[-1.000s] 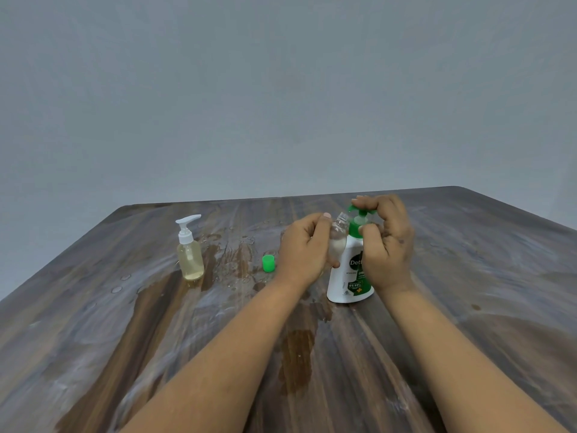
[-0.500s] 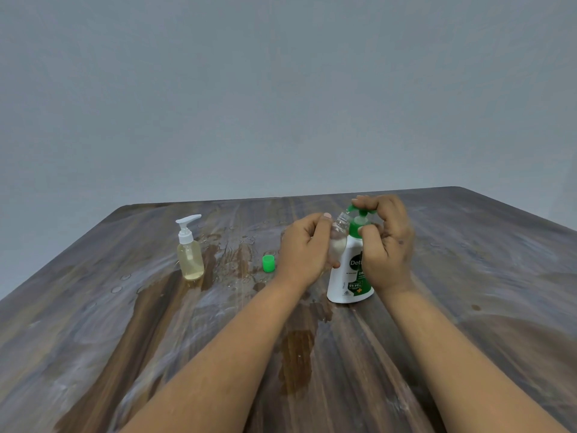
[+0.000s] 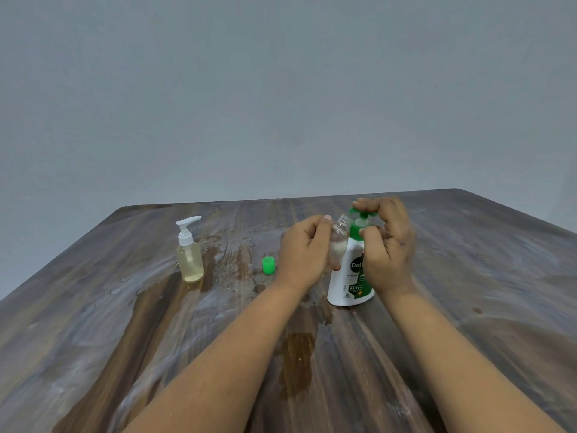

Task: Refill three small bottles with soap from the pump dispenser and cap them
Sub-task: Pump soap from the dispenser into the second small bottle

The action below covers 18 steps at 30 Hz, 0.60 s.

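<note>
Brown wood-grain table (image 3: 468,354), streaked with pale smears and wet patches, fills the foreground as a person's two bare forearms reach across it. The left hand (image 3: 304,253) curls round a small clear bottle (image 3: 338,245), gripping it off the tabletop and tilted, its open neck angled up toward the green spout of the pump dispenser (image 3: 351,276). A little pale liquid shows inside the small bottle. The right hand (image 3: 387,245) wraps the dispenser from the right, fingers hooked over the green pump head and thumb against the collar below it; the white-and-green dispenser stands upright on the table, touching the small bottle's side. Just left of the left hand, a loose green cap (image 3: 268,265) sits on the wet surface. Farther left stands a clear pump bottle (image 3: 189,256) with a white pump top and yellowish liquid, well apart from both hands. Behind the table rises a plain grey wall (image 3: 281,89).
</note>
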Tool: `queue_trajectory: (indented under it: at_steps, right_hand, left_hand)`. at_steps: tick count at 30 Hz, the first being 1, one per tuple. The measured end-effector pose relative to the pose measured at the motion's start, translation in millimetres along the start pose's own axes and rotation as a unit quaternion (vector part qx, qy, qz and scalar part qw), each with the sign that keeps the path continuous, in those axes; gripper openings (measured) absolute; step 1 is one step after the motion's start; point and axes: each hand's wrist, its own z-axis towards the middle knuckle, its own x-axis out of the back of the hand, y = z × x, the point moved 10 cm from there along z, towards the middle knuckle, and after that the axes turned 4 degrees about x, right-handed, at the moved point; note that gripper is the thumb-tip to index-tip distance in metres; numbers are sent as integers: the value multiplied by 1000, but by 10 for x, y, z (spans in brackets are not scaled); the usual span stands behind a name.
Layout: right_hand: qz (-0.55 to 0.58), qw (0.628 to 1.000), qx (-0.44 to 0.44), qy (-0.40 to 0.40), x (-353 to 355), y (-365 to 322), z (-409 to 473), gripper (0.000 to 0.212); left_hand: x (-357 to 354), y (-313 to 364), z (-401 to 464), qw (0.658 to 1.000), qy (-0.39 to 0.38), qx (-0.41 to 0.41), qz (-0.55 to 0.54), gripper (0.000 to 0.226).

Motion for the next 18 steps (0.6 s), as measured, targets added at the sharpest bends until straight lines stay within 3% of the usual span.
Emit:
queue_trajectory:
  at_steps: [18]
  right_hand:
    - [14,1000,0,3,1,14,8,28]
  left_hand:
    - [13,11,-7,1000,12,0,11,43]
